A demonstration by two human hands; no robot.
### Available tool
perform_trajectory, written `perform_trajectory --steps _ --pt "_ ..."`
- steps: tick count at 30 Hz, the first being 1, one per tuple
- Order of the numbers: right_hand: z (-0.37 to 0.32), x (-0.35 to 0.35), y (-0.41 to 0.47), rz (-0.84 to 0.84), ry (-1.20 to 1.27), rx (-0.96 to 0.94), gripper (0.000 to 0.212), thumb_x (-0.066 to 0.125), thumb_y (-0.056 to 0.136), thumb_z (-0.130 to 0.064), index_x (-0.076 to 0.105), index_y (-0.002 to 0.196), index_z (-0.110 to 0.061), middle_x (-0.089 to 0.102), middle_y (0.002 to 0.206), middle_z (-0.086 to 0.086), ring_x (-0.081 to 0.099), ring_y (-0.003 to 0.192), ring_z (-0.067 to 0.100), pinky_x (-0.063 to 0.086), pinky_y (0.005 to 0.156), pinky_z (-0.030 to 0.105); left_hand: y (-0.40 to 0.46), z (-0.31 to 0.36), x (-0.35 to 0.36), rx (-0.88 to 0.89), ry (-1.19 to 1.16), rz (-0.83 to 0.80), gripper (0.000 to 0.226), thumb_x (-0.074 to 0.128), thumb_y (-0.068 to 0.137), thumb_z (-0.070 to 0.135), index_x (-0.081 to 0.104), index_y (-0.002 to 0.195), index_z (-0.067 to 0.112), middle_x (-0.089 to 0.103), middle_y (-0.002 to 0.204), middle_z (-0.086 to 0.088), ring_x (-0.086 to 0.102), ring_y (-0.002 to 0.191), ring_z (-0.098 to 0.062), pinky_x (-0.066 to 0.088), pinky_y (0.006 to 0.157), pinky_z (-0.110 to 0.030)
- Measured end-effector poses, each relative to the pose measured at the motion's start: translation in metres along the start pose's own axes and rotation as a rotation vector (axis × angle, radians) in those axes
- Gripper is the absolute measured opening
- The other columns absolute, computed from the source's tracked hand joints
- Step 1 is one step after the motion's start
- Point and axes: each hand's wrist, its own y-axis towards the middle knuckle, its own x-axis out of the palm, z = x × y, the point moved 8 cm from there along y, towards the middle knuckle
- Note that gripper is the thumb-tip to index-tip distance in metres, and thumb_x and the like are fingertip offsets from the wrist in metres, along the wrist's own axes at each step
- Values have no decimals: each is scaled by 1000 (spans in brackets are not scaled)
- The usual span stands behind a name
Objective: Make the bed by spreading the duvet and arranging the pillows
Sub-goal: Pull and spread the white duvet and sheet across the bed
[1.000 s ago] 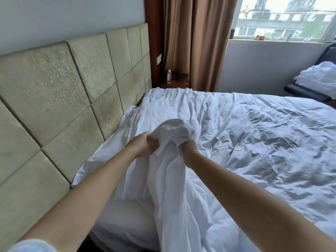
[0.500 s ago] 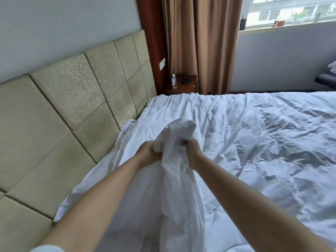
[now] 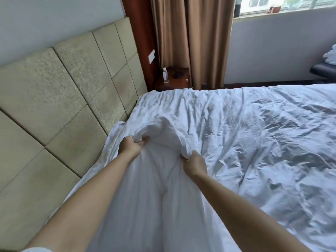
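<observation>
Padded panels of the headboard (image 3: 60, 99) fill your left side, with the bed running right from them. Your left hand (image 3: 130, 147) grips a bunched fold of the white duvet (image 3: 254, 142) near the headboard end, fingers curled into the cloth. Your right hand (image 3: 194, 164) clenches the same raised fold just beside it. Beyond, a bottle (image 3: 165, 75) stands on the nightstand (image 3: 174, 80) by the brown curtain (image 3: 190, 39).

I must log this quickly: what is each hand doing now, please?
Left hand: closed, gripping a bunched fold of the white duvet.
Right hand: closed, gripping the same duvet, a little apart from the left.
</observation>
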Motion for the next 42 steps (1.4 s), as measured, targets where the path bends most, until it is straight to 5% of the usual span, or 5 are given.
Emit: perform_trajectory --steps 11,14,19,30,42 --pt "-206 15 137 404 -514 -512 37 45 95 -15 41 132 -18 62 112 13 59 102 32 39 74 36 104 -26 -78 8 27 320 51 65 85 37 46 121 7 60 117 -17 56 108 -36 42 80 -38" --pt "-174 75 157 178 -672 -327 78 50 94 -39 -2 152 -31 7 157 14 5 146 30 4 116 46 117 -54 -53 96 387 229 83 65 81 43 21 148 22 39 139 -11 39 128 -31 37 98 -45" --pt "-124 167 149 -62 -733 -393 96 47 86 -66 -19 149 -35 -35 152 5 -31 141 26 -30 103 47 125 -111 21 129 770 -116 83 39 93 57 -20 147 34 -17 158 -6 -10 146 -26 6 115 -55" --pt "-68 218 102 -336 -732 -397 87 37 88 -69 -15 150 -36 -27 156 4 -24 144 27 -11 115 49 79 -175 63 14 542 -302 88 50 90 54 -12 149 35 -18 158 -2 2 147 -24 15 117 -44" --pt "-65 255 30 -594 -9 112 82 40 93 -61 5 153 -18 25 156 7 36 136 32 35 104 34 21 -214 50 -272 26 -515 73 80 68 19 47 132 14 56 129 -4 56 112 -18 46 87 -25"
